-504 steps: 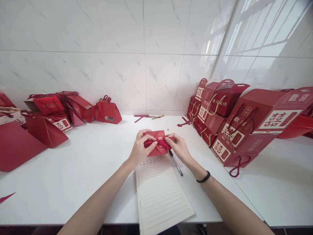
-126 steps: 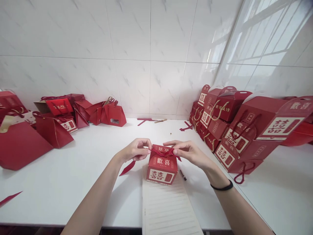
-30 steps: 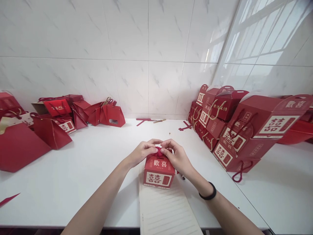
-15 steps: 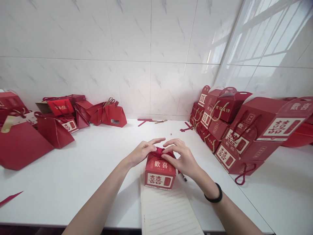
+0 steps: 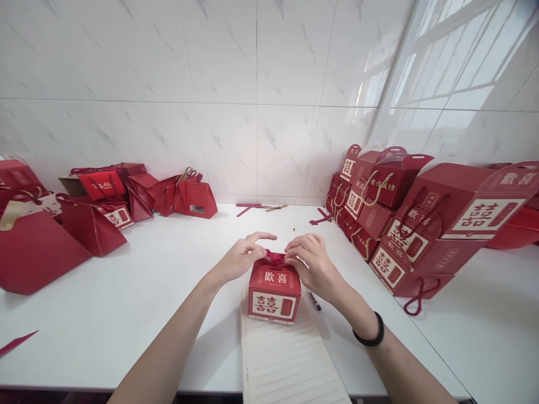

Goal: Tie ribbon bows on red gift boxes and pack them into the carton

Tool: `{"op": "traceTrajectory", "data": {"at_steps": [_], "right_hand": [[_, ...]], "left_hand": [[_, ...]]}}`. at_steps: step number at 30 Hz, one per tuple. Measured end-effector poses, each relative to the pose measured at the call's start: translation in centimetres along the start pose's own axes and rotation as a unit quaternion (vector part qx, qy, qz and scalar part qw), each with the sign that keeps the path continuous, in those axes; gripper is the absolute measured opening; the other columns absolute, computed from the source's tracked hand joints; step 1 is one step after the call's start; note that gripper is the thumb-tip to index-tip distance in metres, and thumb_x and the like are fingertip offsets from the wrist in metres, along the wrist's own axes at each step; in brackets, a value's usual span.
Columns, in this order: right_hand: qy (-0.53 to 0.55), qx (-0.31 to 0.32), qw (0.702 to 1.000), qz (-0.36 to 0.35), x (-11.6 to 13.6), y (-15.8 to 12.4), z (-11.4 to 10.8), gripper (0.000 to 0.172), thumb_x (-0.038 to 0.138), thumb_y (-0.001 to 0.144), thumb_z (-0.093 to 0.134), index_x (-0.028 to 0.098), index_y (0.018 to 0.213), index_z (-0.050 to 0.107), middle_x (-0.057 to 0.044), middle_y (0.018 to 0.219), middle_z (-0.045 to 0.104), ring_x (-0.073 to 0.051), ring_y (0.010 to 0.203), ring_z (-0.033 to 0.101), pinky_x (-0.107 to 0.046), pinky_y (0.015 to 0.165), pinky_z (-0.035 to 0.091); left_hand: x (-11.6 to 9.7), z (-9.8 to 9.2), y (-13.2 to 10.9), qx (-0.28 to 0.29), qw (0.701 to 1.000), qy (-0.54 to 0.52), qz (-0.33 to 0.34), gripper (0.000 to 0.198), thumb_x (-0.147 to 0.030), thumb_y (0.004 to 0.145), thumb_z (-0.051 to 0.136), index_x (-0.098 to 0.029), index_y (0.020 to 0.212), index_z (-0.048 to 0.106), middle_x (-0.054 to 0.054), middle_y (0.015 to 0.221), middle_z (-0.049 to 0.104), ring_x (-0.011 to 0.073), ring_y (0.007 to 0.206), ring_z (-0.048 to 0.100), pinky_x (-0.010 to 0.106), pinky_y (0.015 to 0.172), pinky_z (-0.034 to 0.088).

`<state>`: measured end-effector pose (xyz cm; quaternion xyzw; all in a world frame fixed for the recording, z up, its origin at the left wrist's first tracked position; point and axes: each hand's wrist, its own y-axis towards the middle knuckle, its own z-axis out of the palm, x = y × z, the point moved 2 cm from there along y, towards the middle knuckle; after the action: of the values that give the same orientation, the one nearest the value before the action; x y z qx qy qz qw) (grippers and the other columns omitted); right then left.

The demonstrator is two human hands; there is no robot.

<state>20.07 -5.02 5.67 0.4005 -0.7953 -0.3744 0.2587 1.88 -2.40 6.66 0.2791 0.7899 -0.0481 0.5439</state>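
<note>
A small red box with white lettering stands on an open lined notebook, in the middle near me. On its top sits a dark red ribbon in a knot or bow. My left hand pinches the ribbon's left side between thumb and fingers, with the index finger stretched out above. At the right side, my right hand has its fingertips closed on the ribbon. A black band is round my right wrist.
Stacked red boxes stand at the right. Red bags and boxes line the left. Ribbon scraps lie near the wall, a red strip at the left front. A black pen lies right of the small box.
My right hand has shifted slightly right and its fingers have drawn together on the ribbon. The knot looks more spread out sideways. More of the pen shows.
</note>
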Motion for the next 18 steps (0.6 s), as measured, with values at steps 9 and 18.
{"op": "traceTrajectory", "data": {"at_steps": [9,18], "right_hand": [[-0.066,0.055,0.996,-0.022,0.3,0.1,-1.9,0.020,0.010,0.092,0.040,0.018,0.081,0.054,-0.007,0.087,0.056,-0.017,0.078,0.049,-0.039,0.083,0.034],[0.088,0.137,0.955,0.246,0.6,-0.1,-2.4,0.054,0.046,0.096,0.026,0.019,0.057,0.052,-0.001,0.049,0.048,-0.014,0.046,0.044,-0.029,0.051,0.033]], "left_hand": [[0.7,0.0,-2.6,-0.166,0.938,0.260,0.159,0.029,-0.020,0.078,0.046,-0.021,0.056,0.064,0.005,0.094,0.060,0.0236,0.096,0.050,0.043,0.090,0.034],[0.0,1.6,-3.4,-0.138,0.960,0.194,0.145,0.007,-0.021,0.074,0.054,-0.020,0.075,0.047,0.002,0.078,0.047,0.0149,0.072,0.047,0.028,0.065,0.042]]}}
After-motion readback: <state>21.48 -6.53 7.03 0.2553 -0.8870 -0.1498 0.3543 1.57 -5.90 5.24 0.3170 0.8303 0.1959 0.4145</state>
